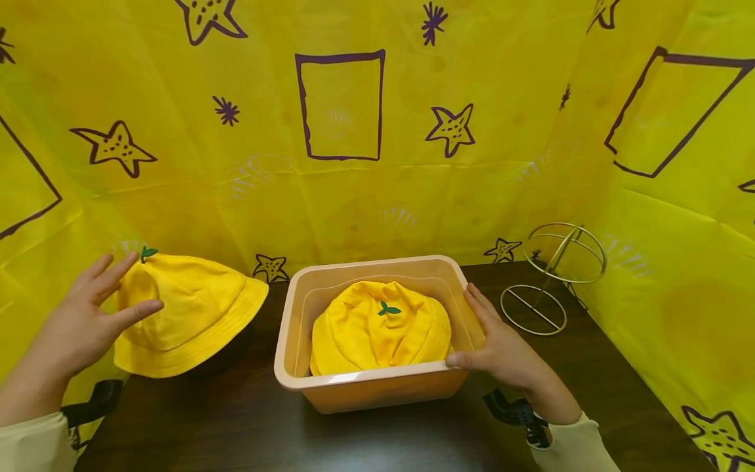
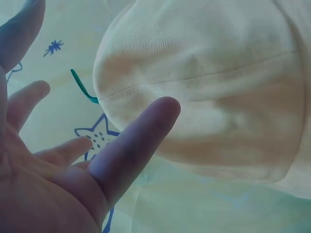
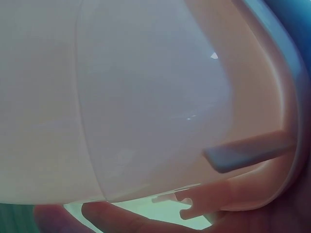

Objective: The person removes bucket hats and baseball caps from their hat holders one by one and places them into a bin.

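A yellow bucket hat (image 1: 194, 301) with a green leaf sprout on its crown stands at the left, brim down and tilted. My left hand (image 1: 82, 321) is beside its crown, thumb and fingers spread; in the left wrist view the thumb (image 2: 141, 145) lies in front of the cloth, and whether it touches is unclear. A peach plastic basin (image 1: 377, 387) stands in the middle. Inside it lies a second yellow hat (image 1: 354, 328), crumpled, its green sprout facing up. At the basin's right side my right hand (image 1: 510, 360) grips the rim, thumb at the near corner.
Back right on the dark wooden table (image 1: 377, 439) stands a gold wire hat stand (image 1: 551, 272) with ring ends. Yellow cloth walls (image 1: 389, 216) printed with stars and frames enclose the table at the back and sides. Under the left hat's brim it is dark.
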Demonstrator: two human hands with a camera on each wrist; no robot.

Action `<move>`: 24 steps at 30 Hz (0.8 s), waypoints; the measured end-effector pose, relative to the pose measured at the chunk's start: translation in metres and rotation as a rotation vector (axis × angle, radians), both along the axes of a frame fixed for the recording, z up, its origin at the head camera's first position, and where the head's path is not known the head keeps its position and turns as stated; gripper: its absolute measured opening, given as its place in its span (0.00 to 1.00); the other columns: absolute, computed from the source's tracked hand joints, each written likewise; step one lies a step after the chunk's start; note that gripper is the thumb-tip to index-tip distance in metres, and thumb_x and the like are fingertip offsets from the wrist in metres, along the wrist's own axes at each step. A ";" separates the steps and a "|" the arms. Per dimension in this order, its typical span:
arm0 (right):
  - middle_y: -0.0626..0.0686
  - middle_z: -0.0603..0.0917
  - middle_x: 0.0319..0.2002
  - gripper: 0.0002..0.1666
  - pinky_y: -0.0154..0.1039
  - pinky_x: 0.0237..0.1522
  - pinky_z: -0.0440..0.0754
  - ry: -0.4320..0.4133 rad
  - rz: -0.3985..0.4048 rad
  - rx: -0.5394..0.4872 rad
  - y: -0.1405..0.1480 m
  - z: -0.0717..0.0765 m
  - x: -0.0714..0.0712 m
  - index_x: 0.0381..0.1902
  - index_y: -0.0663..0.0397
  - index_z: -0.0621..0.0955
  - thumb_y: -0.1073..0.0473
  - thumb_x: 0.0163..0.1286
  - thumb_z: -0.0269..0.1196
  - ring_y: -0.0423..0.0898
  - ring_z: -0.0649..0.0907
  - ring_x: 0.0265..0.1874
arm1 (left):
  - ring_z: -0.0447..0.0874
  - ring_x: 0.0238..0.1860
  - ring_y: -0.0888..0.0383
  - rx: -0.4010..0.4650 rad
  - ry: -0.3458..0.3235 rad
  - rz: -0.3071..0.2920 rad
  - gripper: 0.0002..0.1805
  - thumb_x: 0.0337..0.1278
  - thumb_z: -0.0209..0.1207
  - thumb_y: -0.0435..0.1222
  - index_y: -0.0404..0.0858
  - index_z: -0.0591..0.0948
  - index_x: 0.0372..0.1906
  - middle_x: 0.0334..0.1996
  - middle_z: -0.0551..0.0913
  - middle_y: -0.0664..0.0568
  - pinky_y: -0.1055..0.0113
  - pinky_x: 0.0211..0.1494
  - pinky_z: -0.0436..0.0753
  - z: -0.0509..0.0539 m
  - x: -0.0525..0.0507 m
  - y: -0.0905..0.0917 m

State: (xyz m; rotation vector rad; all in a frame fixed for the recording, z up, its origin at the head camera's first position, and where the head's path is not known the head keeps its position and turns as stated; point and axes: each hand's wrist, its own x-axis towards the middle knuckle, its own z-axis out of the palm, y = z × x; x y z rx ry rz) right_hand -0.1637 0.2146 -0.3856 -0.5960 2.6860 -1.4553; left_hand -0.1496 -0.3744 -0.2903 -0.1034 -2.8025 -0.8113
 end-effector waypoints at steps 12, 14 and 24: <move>0.55 0.41 0.79 0.72 0.68 0.66 0.51 0.003 0.001 0.008 0.000 0.000 0.000 0.80 0.59 0.49 0.47 0.49 0.79 0.65 0.47 0.74 | 0.35 0.70 0.21 -0.181 -0.021 0.014 0.45 0.67 0.60 0.54 0.44 0.53 0.80 0.78 0.32 0.35 0.22 0.56 0.51 0.006 -0.018 0.008; 0.55 0.41 0.79 0.72 0.68 0.66 0.51 0.001 -0.001 0.007 0.000 0.000 0.000 0.80 0.58 0.49 0.47 0.49 0.79 0.65 0.47 0.74 | 0.36 0.70 0.21 -0.198 -0.022 0.014 0.44 0.67 0.60 0.54 0.42 0.55 0.79 0.78 0.33 0.34 0.23 0.55 0.52 0.006 -0.020 0.009; 0.54 0.41 0.79 0.71 0.69 0.66 0.50 -0.009 -0.003 -0.004 -0.001 0.000 0.001 0.80 0.58 0.49 0.47 0.50 0.79 0.64 0.47 0.74 | 0.45 0.66 0.17 -0.244 -0.059 0.012 0.44 0.66 0.59 0.56 0.39 0.59 0.77 0.75 0.40 0.26 0.24 0.55 0.56 0.000 -0.028 0.006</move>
